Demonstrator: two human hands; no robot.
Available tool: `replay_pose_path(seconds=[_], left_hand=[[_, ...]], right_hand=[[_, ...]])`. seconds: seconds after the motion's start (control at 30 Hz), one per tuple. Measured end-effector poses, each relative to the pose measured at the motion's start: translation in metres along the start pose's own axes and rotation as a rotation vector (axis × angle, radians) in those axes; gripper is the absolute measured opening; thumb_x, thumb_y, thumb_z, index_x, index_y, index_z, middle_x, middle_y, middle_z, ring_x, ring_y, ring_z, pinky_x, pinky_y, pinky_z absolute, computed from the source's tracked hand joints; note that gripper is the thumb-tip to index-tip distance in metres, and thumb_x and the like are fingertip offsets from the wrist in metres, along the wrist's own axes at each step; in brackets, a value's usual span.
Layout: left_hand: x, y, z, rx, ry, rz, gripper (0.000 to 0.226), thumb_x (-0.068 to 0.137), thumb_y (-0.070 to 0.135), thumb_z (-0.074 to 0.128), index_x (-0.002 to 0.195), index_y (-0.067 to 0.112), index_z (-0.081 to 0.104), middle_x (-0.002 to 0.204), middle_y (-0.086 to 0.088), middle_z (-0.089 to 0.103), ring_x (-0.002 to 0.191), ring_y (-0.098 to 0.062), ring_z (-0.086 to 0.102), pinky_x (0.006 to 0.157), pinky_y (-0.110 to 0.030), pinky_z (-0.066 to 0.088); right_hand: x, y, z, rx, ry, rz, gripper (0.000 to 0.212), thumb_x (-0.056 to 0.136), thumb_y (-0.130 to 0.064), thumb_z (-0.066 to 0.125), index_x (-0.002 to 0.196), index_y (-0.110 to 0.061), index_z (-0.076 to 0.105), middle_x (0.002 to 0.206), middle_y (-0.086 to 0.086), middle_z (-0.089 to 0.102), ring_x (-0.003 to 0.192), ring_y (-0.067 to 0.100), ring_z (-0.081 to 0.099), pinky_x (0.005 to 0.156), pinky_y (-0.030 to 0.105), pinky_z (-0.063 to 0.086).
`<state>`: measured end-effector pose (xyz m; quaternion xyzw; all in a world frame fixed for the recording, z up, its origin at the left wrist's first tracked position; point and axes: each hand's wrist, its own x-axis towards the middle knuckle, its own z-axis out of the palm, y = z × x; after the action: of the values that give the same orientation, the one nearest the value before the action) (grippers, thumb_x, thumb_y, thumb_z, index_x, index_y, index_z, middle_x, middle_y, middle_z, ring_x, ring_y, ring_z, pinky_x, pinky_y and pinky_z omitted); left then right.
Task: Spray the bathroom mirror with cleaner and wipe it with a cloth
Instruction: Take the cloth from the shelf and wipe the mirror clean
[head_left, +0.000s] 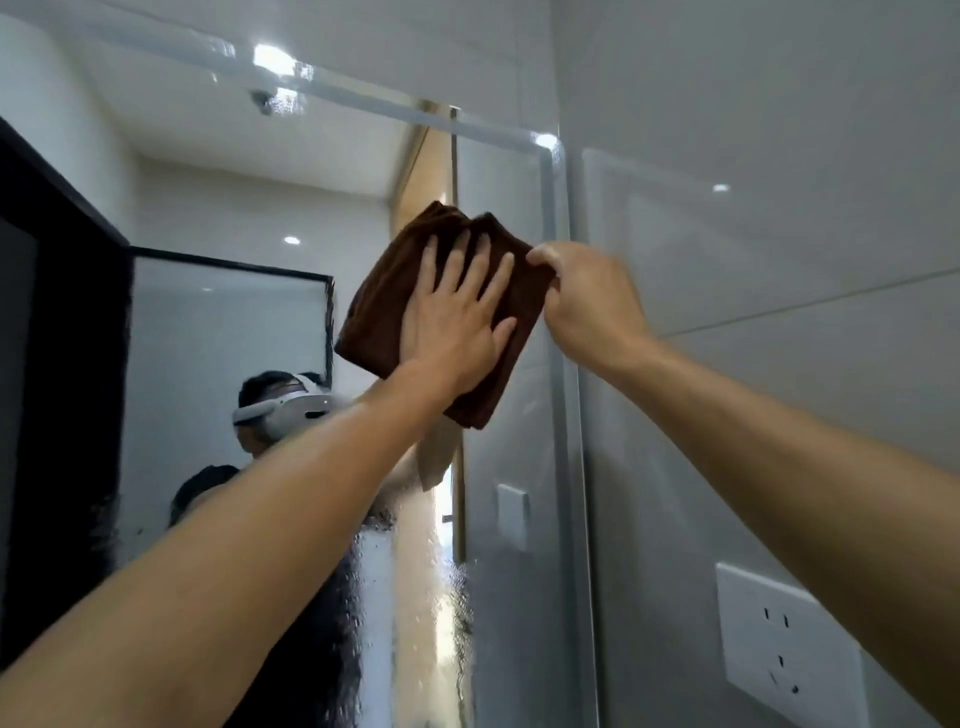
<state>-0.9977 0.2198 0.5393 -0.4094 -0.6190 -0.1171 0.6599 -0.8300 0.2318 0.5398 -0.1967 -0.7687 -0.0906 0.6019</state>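
Observation:
A folded brown cloth (379, 306) lies flat against the bathroom mirror (218, 322), near its upper right corner. My left hand (457, 322) presses on the cloth with fingers spread. My right hand (587, 301) pinches the cloth's right edge between thumb and fingers. Wet streaks and droplets cover the lower part of the mirror. No spray bottle is in view.
The mirror's frosted right border (558, 332) meets a grey tiled wall (779, 234). A white power socket (789, 644) sits on that wall at the lower right. The mirror reflects a person wearing a headset, a dark door frame and ceiling lights.

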Motion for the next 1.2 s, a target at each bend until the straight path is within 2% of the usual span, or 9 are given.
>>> replay_pose_path(seconds=[0.1,0.2,0.37,0.5,0.6,0.73,0.9,1.03,1.2], left_hand=[[-0.083,0.053,0.023,-0.189,-0.021,0.156,0.072,0.090,0.048,0.049,0.152,0.014,0.034,0.151,-0.012,0.044,0.140,-0.036,0.035,0.121,-0.048,-0.002],[-0.159,0.085,0.033,-0.472,-0.240,0.336,0.071,0.082,0.036,0.054,0.146,0.006,0.044,0.146,-0.017,0.049,0.136,-0.035,0.030,0.121,-0.037,-0.004],[-0.154,0.039,0.036,-0.400,-0.260,0.514,0.071,0.085,0.040,0.060,0.147,0.009,0.044,0.150,-0.018,0.045,0.142,-0.038,0.026,0.122,-0.046,0.008],[-0.074,-0.065,0.005,-0.220,-0.012,0.231,0.069,0.088,0.053,0.043,0.145,0.015,0.048,0.145,-0.018,0.050,0.132,-0.045,0.045,0.118,-0.053,0.016],[-0.046,-0.122,-0.023,0.017,-0.034,-0.038,0.071,0.094,0.061,0.027,0.155,0.024,0.027,0.163,-0.009,0.025,0.148,-0.034,0.023,0.122,-0.055,0.008],[-0.092,-0.093,-0.020,0.045,0.007,-0.134,0.070,0.098,0.057,0.024,0.157,0.021,0.019,0.165,-0.009,0.015,0.152,-0.031,0.011,0.121,-0.057,0.007],[-0.250,0.005,0.008,-0.251,-0.226,0.247,0.068,0.094,0.045,0.047,0.153,0.016,0.033,0.150,-0.010,0.046,0.138,-0.032,0.038,0.124,-0.045,-0.004],[-0.310,0.015,0.015,-0.331,-0.515,0.598,0.067,0.094,0.035,0.057,0.153,0.013,0.033,0.147,-0.011,0.047,0.137,-0.030,0.038,0.121,-0.032,-0.006],[-0.238,-0.060,0.005,-0.292,-0.263,0.549,0.064,0.093,0.045,0.057,0.148,0.015,0.044,0.150,-0.013,0.046,0.138,-0.032,0.038,0.122,-0.043,0.003]], right_hand=[[-0.015,-0.002,0.013,-0.012,-0.026,0.035,0.048,0.093,0.002,0.044,0.135,-0.012,0.061,0.136,0.006,0.064,0.127,0.025,0.058,0.104,0.035,0.047],[-0.035,-0.006,0.028,-0.011,-0.069,0.055,0.044,0.098,-0.002,0.045,0.139,-0.014,0.058,0.138,0.004,0.063,0.128,0.023,0.058,0.104,0.035,0.047],[-0.043,-0.025,0.041,-0.004,-0.092,-0.003,0.041,0.102,-0.014,0.043,0.141,-0.014,0.056,0.140,0.006,0.061,0.128,0.023,0.056,0.104,0.035,0.044],[-0.026,-0.045,0.042,0.058,-0.012,-0.029,0.038,0.099,-0.017,0.043,0.134,-0.013,0.059,0.132,0.013,0.063,0.123,0.031,0.058,0.103,0.041,0.046],[-0.016,-0.057,0.043,0.176,0.060,0.024,0.037,0.101,-0.019,0.042,0.135,-0.013,0.057,0.134,0.009,0.062,0.125,0.025,0.056,0.107,0.041,0.044],[-0.019,-0.062,0.050,0.232,0.090,0.049,0.038,0.101,-0.024,0.044,0.137,-0.018,0.055,0.139,0.003,0.059,0.128,0.021,0.054,0.109,0.039,0.043],[-0.053,-0.057,0.072,0.230,0.016,0.094,0.039,0.101,-0.020,0.046,0.138,-0.017,0.054,0.141,0.005,0.057,0.130,0.023,0.052,0.107,0.039,0.040],[-0.080,-0.049,0.080,0.177,-0.058,0.111,0.039,0.102,-0.020,0.046,0.140,-0.015,0.053,0.143,0.006,0.056,0.132,0.023,0.052,0.109,0.037,0.039],[-0.081,-0.054,0.077,0.119,-0.084,0.054,0.040,0.102,-0.022,0.046,0.141,-0.014,0.052,0.140,0.009,0.056,0.129,0.026,0.052,0.105,0.037,0.040]])
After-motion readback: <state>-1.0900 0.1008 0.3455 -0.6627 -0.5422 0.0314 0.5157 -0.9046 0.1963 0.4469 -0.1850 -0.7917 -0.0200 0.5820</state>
